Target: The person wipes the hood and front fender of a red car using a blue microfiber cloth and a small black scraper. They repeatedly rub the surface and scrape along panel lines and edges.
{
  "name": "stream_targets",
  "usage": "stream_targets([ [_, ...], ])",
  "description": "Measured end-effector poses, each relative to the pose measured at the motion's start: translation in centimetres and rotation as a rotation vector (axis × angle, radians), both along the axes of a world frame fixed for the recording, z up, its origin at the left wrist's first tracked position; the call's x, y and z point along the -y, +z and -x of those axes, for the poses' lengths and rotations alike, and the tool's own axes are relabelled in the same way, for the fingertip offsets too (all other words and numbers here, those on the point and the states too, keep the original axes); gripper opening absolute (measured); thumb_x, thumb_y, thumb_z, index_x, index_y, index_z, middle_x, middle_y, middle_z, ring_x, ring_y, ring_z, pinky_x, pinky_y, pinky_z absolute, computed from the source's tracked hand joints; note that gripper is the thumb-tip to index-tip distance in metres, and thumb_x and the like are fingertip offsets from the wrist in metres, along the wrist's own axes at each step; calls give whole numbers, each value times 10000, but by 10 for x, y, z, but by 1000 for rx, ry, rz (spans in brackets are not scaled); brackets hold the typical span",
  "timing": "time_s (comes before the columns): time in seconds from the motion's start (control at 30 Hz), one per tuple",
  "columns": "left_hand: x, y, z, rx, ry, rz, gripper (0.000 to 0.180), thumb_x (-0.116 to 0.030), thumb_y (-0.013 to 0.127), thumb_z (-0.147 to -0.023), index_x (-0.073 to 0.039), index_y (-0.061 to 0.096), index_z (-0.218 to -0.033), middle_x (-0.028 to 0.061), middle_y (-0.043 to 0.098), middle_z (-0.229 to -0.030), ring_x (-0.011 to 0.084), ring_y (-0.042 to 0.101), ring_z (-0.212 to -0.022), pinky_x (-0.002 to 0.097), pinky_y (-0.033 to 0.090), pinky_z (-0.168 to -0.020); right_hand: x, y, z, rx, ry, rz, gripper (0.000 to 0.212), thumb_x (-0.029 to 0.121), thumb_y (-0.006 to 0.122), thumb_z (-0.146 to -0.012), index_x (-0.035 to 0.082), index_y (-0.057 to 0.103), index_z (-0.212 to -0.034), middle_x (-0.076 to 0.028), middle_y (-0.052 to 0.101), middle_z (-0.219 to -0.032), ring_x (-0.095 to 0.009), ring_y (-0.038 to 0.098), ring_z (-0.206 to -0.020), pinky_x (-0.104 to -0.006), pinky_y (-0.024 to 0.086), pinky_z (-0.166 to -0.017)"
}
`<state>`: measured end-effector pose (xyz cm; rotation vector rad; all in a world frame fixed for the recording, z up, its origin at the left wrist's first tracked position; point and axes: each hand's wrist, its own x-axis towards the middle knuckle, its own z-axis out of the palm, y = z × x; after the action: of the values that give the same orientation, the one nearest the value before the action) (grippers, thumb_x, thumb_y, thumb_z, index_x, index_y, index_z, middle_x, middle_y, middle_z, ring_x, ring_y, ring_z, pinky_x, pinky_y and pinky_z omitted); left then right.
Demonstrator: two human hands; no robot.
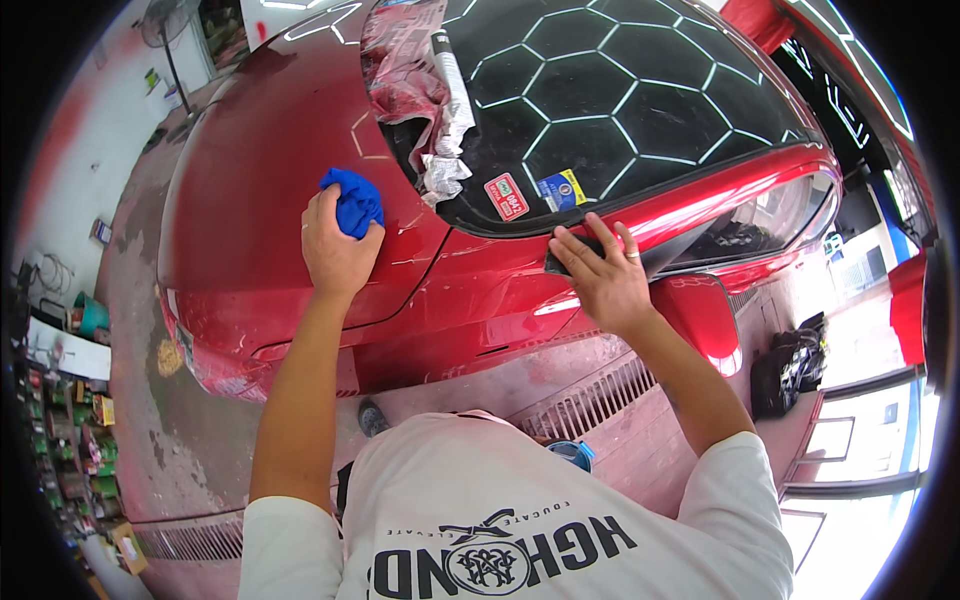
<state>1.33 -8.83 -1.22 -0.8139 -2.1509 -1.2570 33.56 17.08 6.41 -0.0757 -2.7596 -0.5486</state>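
Observation:
On the front panel of a red car point(260, 180), my left hand point(338, 245) is closed around a bunched blue cloth point(360, 203). My right hand point(603, 275) lies with fingers extended at the lower corner of the windshield, by the red pillar. Under its fingers a dark, flat sheet or pad point(555, 264) is pressed to the bodywork; most of it is hidden. Two stickers, one red and white point(506, 197) and one blue and yellow point(560, 190), are on the windshield point(640, 90) between my hands.
Crumpled masking paper point(440, 130) lies along the windshield's edge. The side mirror point(700, 318) sticks out beside my right forearm. A floor grate point(590, 400) runs near my feet, a black plastic bag point(790, 368) sits to the right, and a fan point(168, 40) stands at far left.

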Motion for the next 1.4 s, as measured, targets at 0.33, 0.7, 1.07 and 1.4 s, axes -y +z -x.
stream_targets([
  [0.33,-2,21,-51,-221,-515,209,547,-178,896,-753,-56,720,-1257,284,618,-1528,495,630,-1330,589,515,-1107,90,-98,-117,-870,-476,1599,386,183,556,-1150,-27,616,-1468,-157,687,-1260,-264,724,-1160,-358,596,-932],
  [0.7,-188,58,-182,-544,-771,222,407,-185,925,-720,-188,766,-1095,156,634,-1369,430,591,-1252,559,476,-1086,96,-183,-197,-710,-631,1698,153,4,749,-985,-38,785,-1128,-91,776,-1067,-161,728,-992,-307,573,-887],
  [1.07,-133,60,-108,-677,-1059,451,644,-210,978,-719,-193,681,-1290,200,590,-1439,450,595,-1298,614,487,-1079,147,-150,-167,-1059,-811,1780,264,51,903,-932,10,683,-1071,-23,717,-823,-89,634,-714,-267,496,-624],
  [1.4,-75,42,-21,-631,-1143,215,574,-151,933,-667,-105,672,-1176,172,625,-1123,422,701,-946,530,605,-760,228,-130,-35,-1631,-668,2057,194,-6,568,-1039,49,590,-1224,-69,621,-1055,-191,655,-951,-441,661,-919],
])
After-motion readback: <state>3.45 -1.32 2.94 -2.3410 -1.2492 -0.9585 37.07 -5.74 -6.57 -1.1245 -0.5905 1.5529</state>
